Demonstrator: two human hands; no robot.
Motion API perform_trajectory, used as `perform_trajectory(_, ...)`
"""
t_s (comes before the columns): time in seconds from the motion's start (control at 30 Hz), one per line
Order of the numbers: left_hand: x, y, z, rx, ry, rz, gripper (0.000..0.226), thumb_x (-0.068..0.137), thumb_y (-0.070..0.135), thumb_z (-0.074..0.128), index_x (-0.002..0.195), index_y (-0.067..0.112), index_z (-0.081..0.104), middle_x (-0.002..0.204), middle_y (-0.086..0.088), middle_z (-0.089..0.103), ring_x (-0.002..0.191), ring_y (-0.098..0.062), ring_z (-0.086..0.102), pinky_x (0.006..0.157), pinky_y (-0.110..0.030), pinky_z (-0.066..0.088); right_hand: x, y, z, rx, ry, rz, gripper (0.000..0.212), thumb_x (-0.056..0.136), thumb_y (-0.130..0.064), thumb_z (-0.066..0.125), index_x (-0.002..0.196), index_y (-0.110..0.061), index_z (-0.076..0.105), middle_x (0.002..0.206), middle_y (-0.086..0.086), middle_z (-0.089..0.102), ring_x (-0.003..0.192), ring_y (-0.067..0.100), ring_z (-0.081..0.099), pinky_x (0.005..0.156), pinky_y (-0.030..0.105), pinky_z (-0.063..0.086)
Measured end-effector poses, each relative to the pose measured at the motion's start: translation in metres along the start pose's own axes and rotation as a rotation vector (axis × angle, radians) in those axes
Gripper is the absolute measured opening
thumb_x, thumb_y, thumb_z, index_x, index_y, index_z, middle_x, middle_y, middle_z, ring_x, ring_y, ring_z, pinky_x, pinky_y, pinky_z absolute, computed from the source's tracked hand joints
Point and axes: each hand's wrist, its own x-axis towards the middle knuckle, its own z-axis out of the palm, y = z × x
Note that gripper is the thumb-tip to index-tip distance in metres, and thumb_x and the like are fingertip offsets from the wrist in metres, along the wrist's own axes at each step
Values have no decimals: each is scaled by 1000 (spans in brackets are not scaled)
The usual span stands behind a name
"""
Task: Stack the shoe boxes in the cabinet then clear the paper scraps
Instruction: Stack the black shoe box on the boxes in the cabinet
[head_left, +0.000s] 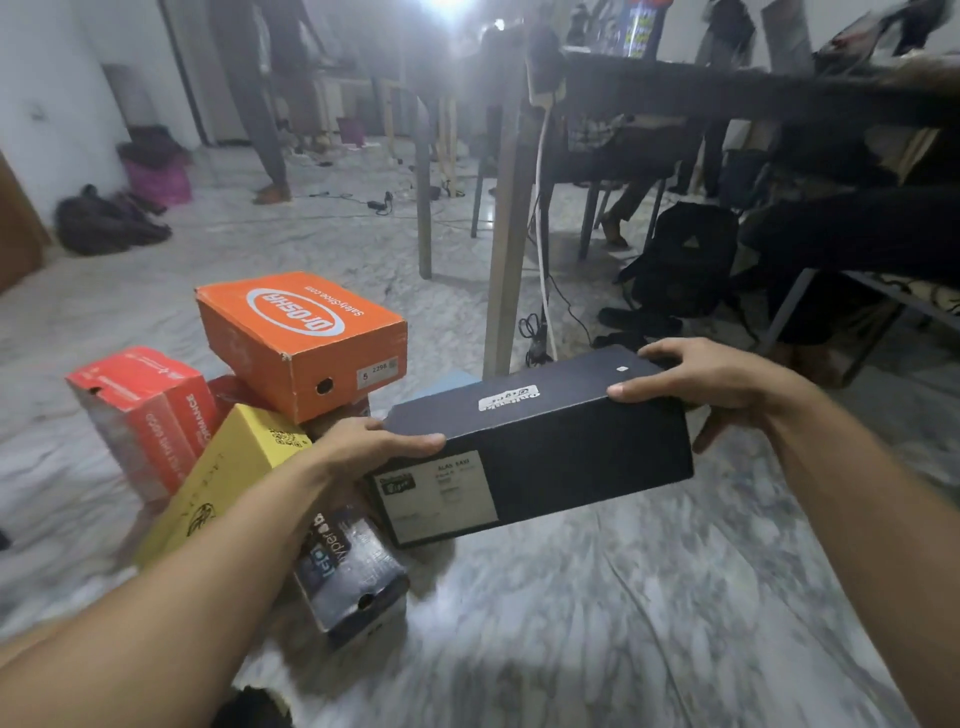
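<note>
Two bare forearms reach in from the bottom corners of the frame; the left hand (358, 441) grasps the near left end of a black shoe box (535, 447), thumb lying along its lid edge, and the right hand (711, 384) grasps the far right end, fingers curled over the lid and thumb on its top; both grips are clenched on this box, which is held off the marble floor (571, 597) at centre frame, tilted with its left end lower, a white label on the end facing the camera; to the left lies a heap of other shoe boxes on the floor; a dark printed box (353, 577) sits lowest, just under the left wrist; a yellow box (228, 478) leans beside it; a red box (145, 415) stands at the far left; an orange box (301, 338) rests on top of the heap; in the upper right of the frame stands a dark table (727, 93), with a black backpack (685, 254) on the floor beneath it.
</note>
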Motion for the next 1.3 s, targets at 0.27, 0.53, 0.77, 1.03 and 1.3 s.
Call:
perform_trajectory(0.27, -46, 20, -77, 46, 188, 71, 39, 63, 31, 88, 83, 21, 56, 91, -5, 71, 93, -25, 67, 84, -50, 55, 0, -61, 33, 70, -67, -168, 117, 47, -48, 93, 147, -21, 38, 125, 2, 55, 98, 24, 62, 62, 54, 60)
perform_trajectory(0.53, -100, 9, -170, 56, 369, 48, 70, 42, 31, 95, 104, 17, 66, 87, -8, 76, 81, -24, 71, 65, -38, 57, -2, -145, 95, 1, -190, -353, 66, 67, -37, 87, 124, -25, 56, 102, -5, 62, 88, 17, 64, 59, 43, 61)
perform_trajectory(0.77, -150, -22, -243, 4, 554, -25, 68, 45, 38, 91, 103, 18, 63, 95, -11, 72, 92, -28, 65, 76, -43, 54, -9, -222, 165, -100, -369, -444, 59, 63, -34, 90, 110, -13, 60, 104, 15, 71, 90, 33, 71, 65, 54, 61)
perform_trajectory(1.03, -221, -70, -304, -166, 766, -70, 54, 65, 19, 87, 101, 21, 48, 81, -1, 56, 72, -12, 48, 61, -31, 37, -34, -304, 260, -237, -499, -614, 66, 59, -42, 90, 110, -24, 52, 107, 1, 61, 91, 24, 64, 78, 48, 61)
perform_trajectory(1.3, -289, -141, -381, -212, 986, -218, 112, 41, 23, 94, 140, 10, 44, 140, -14, 47, 124, -31, 45, 102, -49, 44, -74, -378, 381, -278, -684, -762, 56, 69, -31, 87, 112, -16, 53, 98, 7, 64, 84, 24, 67, 69, 45, 62)
